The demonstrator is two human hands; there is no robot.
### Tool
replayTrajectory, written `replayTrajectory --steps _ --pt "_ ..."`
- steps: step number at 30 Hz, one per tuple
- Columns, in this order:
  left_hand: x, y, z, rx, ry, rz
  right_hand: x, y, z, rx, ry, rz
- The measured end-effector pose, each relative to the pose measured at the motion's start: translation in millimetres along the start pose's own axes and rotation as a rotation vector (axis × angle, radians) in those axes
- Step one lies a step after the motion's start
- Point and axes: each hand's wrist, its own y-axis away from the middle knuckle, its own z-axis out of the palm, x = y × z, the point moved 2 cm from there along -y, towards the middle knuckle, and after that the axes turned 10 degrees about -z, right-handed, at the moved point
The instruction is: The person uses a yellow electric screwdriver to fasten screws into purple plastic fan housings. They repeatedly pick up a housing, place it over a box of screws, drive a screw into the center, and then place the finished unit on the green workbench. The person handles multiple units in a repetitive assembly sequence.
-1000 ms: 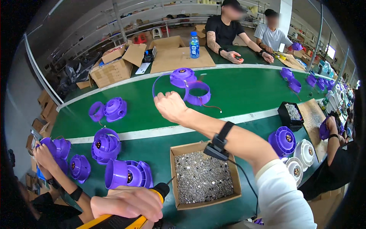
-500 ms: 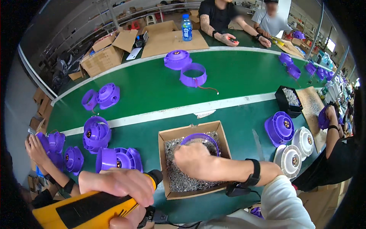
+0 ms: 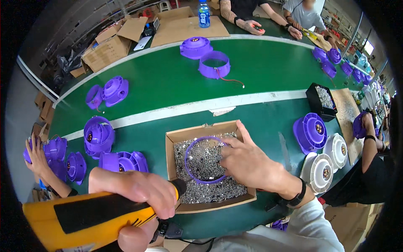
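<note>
My left hand (image 3: 136,195) grips a yellow and black electric screwdriver (image 3: 79,218) low at the left, its black tip by the near left corner of a cardboard box (image 3: 176,136). The box is full of small silver screws (image 3: 210,191), and a thin purple ring (image 3: 191,166) lies on them. My right hand (image 3: 249,161) reaches into the box from the right, fingertips down in the screws at the ring's right side. Whether it has picked any up is hidden.
Purple fan housings (image 3: 98,134) lie to the left on the green belt (image 3: 168,80), two more parts (image 3: 214,65) farther back. A purple and two white housings (image 3: 323,166) sit right. A black screw bin (image 3: 323,98), cartons, a bottle and other seated workers surround the belt.
My right arm came back from the purple parts far out on the belt and dropped into the screw box. The screwdriver rose closer to the camera in my left hand.
</note>
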Motion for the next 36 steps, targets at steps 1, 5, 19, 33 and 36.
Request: replayTrajectory --steps 1,5,19,33,36 --pt "-3 0 0 -0.018 -0.005 -0.025 0 0 2 -0.001 0.006 0.01" --pt "-19 -4 17 0.02 0.042 -0.04 -2 5 -2 0.016 -0.022 0.028" --pt "-10 -4 -1 -0.047 0.002 -0.018 -9 10 -3 -0.216 -0.084 -0.052" --pt "-31 -3 15 -0.073 -0.097 -0.176 -9 -6 39 0.005 -0.333 -0.102" --pt "-33 -5 18 -0.059 -0.098 -0.158 -8 -6 41 0.091 -0.392 -0.122"
